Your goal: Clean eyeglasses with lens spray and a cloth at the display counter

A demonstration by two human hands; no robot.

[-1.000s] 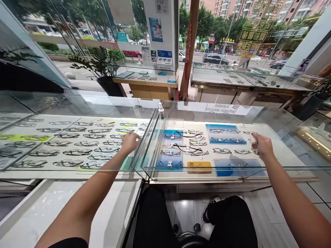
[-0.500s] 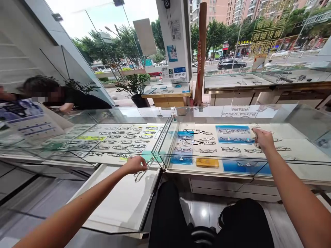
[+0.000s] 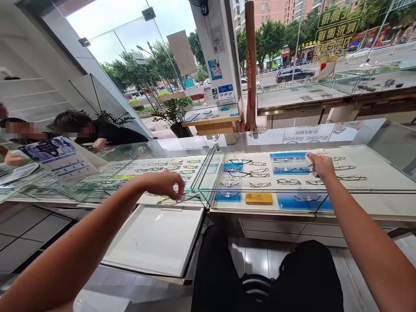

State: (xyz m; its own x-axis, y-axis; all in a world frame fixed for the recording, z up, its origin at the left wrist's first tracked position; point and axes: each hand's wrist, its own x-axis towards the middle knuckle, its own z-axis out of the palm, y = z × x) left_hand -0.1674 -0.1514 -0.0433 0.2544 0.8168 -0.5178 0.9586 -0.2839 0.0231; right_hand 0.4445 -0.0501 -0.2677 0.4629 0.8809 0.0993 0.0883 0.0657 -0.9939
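above the pulled-out white drawer tray (image 3: 152, 238), thin dark wire-framed spectacles (image 3: 181, 198) hang pinched by left hand (image 3: 162, 184); best gripped by frame, lenses untouched. right hand (image 3: 320, 167) closed round small white cloth (image 3: 308, 160) on glass display counter (image 3: 383, 175).

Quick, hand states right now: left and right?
left hand: closed, pinching a pair of glasses.
right hand: closed on a white cloth, resting on the glass case.
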